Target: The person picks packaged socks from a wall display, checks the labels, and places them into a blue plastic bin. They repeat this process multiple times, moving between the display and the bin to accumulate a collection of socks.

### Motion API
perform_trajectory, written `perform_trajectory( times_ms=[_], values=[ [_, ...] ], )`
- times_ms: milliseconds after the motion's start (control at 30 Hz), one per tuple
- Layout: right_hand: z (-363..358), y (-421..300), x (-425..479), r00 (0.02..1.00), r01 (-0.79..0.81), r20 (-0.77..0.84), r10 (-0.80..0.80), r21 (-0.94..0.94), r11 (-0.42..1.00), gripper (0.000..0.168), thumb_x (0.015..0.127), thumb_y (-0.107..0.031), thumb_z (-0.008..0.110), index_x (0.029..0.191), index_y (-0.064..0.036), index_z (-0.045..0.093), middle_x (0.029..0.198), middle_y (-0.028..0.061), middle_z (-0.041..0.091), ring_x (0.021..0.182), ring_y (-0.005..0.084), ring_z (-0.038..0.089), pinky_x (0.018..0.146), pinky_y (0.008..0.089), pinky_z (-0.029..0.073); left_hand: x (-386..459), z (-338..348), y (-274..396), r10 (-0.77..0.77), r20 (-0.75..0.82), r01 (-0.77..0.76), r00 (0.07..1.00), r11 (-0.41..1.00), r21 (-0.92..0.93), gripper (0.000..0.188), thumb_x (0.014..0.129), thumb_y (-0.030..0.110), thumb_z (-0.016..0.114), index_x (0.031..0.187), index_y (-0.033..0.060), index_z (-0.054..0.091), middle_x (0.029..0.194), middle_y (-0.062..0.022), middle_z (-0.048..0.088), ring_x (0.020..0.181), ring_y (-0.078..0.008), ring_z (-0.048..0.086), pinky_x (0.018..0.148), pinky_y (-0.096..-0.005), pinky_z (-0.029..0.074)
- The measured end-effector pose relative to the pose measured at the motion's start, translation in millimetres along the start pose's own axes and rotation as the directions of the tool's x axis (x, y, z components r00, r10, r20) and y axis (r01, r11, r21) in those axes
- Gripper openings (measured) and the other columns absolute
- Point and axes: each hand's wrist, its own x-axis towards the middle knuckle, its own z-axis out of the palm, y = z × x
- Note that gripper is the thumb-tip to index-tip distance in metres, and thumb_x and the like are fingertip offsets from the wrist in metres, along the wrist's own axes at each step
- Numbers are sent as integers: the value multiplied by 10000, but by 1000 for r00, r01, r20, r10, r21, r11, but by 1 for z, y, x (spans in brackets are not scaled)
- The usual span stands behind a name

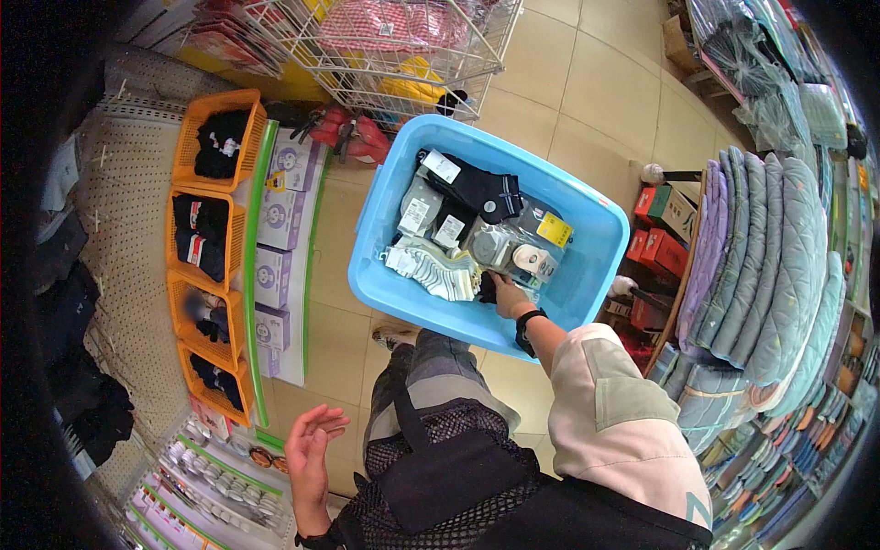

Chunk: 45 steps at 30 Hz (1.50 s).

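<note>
A blue plastic tub (584, 206) stands before me with bundles of socks in it. My right hand (510, 297) reaches inside, near the wall closest to me. Its fingertips meet a dark item (487, 287), and their grip is partly hidden. Left of that hand lie white and grey striped socks (436, 271). Beyond them are black socks (474, 185) with paper tags. Clear-packed grey socks (491, 244) and a pack with a yellow label (553, 229) lie towards the right. My left hand (316, 454) is held up near my body with nothing in it, fingers apart from the thumb.
Orange plastic baskets (244, 206) with dark items line a shelf on the left, above purple boxes (275, 275). A white wire basket (412, 48) stands beyond the tub. Folded quilted mats (742, 261) are stacked at right, beside red boxes (663, 251).
</note>
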Motion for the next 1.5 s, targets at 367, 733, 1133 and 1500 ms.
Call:
perform_trajectory(
  times_ms=[367,733,1133,1500],
  values=[
    [5,29,0,988,157,34,-154,-133,979,332,754,-23,643,1085,-39,633,1304,205,485,1089,390,593,917,436,499,11,7,2,-3,71,0,997,999,41,454,955,302,589,1252,-35,525,1152,-175,635,1046,-275,637,913,-385,494],
    [-1,42,-15,965,5,263,13,-64,998,499,728,45,568,1210,-81,590,1250,220,571,1154,374,568,946,417,475,9,7,9,4,61,-6,998,1000,26,436,951,275,588,1246,-40,530,1146,-177,636,1044,-271,636,914,-378,492],
    [-24,63,-1,952,-306,260,161,811,499,498,751,51,600,1240,38,508,1207,194,631,1052,315,639,897,377,504,6,1,6,4,42,-5,999,1000,20,449,947,291,596,1244,-39,531,1146,-175,636,1044,-272,636,906,-375,495],
    [1,106,4,947,-200,253,196,-9,980,529,805,-101,504,1323,5,495,1296,221,568,1231,352,531,997,420,458,7,5,6,-26,74,21,997,998,65,432,962,271,570,1258,-38,510,1165,-168,625,1051,-276,638,907,-369,497]
  ],
)
